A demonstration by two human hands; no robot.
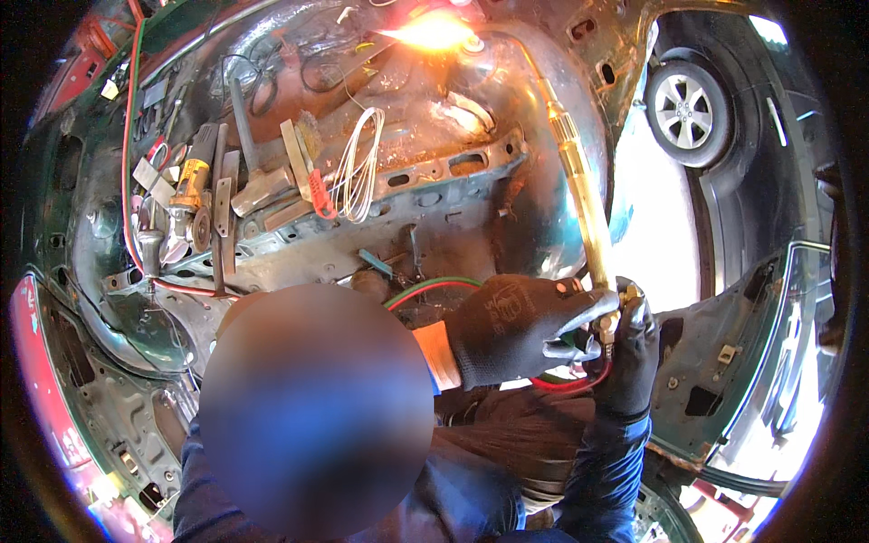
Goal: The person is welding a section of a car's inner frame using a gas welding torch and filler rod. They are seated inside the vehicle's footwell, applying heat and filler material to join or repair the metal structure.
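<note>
My right hand point(631, 348), in a black glove, is closed around the lower end of a brass gas torch point(581, 190). The black-gloved left hand point(507, 328) reaches across from the left, its fingers closed on the torch's base by the valves. From there the torch points up and away, its thin neck bending left at the far end. A bright orange-white flame point(430, 34) burns at the tip, close over the bare metal car panel point(407, 77). A red hose point(570, 385) loops below the hands.
At left on the bodywork lie a yellow angle grinder point(190, 184), a hammer point(262, 188), a red-handled wire brush point(319, 195) and coiled pale wire point(358, 172). A dark car point(769, 172) stands at right. A round blur hides the lower left.
</note>
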